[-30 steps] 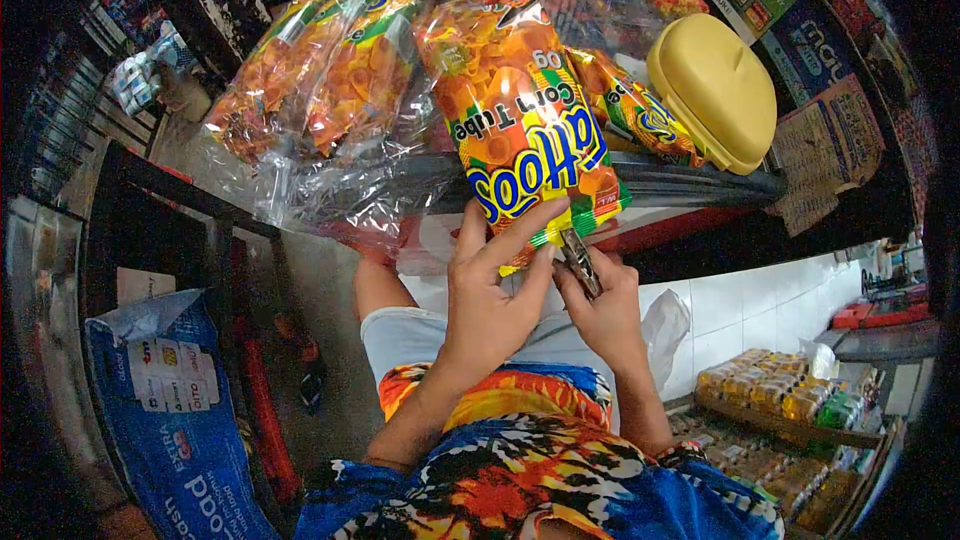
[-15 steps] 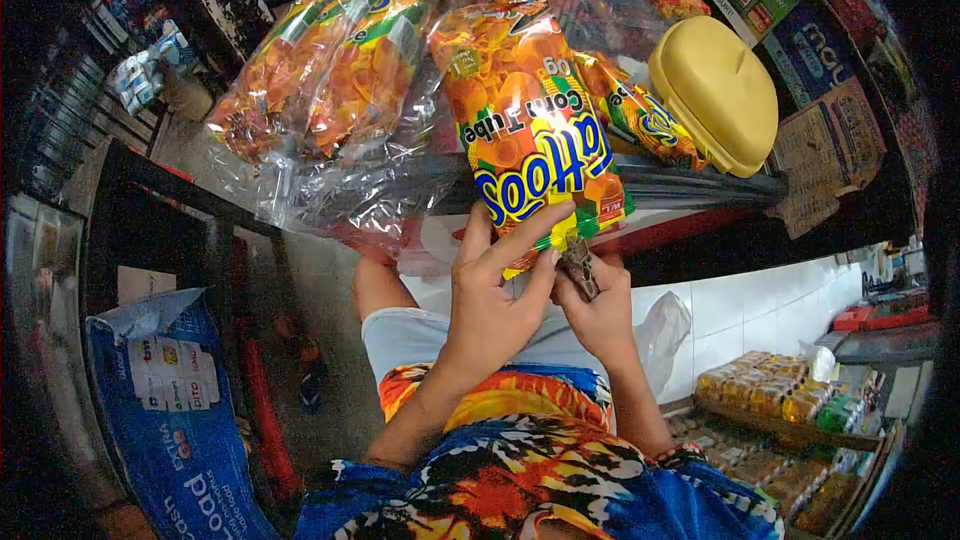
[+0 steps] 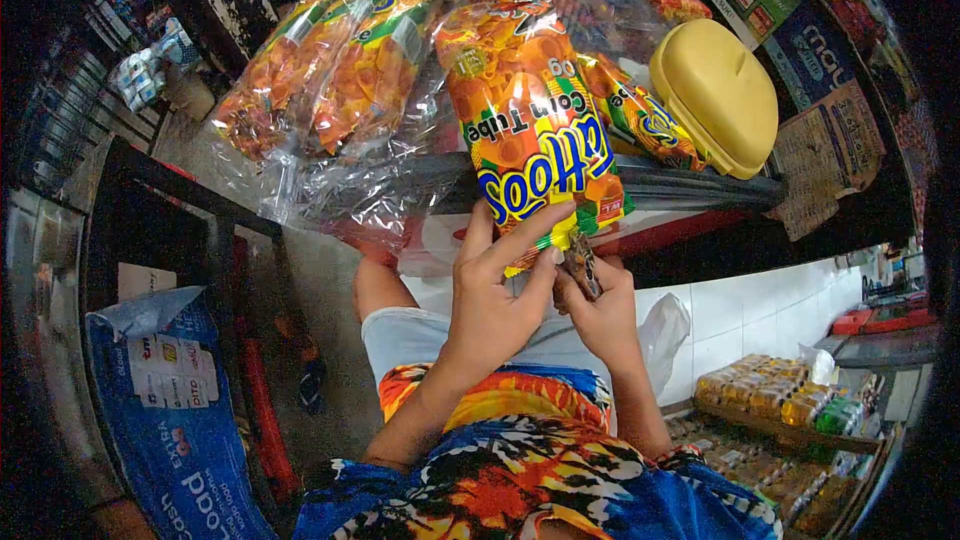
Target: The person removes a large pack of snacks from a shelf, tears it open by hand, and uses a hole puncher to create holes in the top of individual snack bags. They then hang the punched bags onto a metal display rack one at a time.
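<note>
An orange snack bag (image 3: pixel 530 115) with upside-down lettering lies at the centre, its near edge towards me. My left hand (image 3: pixel 500 290) is closed on that near edge, with fingers over the bag and the thumb at its corner. My right hand (image 3: pixel 598 305) grips a small dark, patterned tool (image 3: pixel 580 265), whose tip meets the bag's edge beside my left thumb. What kind of tool it is cannot be made out. Behind and to the left is a clear plastic sack (image 3: pixel 370 70) of similar bags. Another snack bag (image 3: pixel 640 110) lies to the right, against a yellow container (image 3: pixel 715 95).
A dark counter edge (image 3: pixel 690 185) runs beneath the bags. At the lower right stand packs of small bottles (image 3: pixel 770 390). A blue printed sheet (image 3: pixel 185 420) hangs at the lower left. A torn cardboard piece (image 3: pixel 830 155) is on the right.
The tool in my right hand has tilted slightly against the bag's edge. The bag's upper part has shifted a little to the right. My left hand keeps its hold.
</note>
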Tool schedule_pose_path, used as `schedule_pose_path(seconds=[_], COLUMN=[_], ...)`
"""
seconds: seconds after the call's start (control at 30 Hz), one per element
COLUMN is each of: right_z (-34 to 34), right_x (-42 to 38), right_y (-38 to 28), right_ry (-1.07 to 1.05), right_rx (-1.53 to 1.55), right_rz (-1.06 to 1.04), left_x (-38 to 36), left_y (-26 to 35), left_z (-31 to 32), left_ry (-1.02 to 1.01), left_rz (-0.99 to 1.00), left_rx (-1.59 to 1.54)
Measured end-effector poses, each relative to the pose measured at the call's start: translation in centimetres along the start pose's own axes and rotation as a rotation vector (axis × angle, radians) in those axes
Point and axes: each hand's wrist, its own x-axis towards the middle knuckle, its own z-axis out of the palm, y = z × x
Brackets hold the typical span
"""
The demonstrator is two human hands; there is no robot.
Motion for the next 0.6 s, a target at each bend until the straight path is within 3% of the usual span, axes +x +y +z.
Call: schedule_pose_path(seconds=[0.3,0.6], right_z=[-0.03,0.09], right_x=[0.14,0.15], right_y=[-0.03,-0.09], right_ry=[0.058,0.037], right_rx=[-0.113,-0.101], right_rz=[-0.089,-0.025], left_x=[0.07,0.09], left_y=[-0.19,-0.41], left_z=[0.04,0.0], left_ry=[0.013,0.005], left_rz=[0.046,0.041], left_rx=[0.016,-0.003])
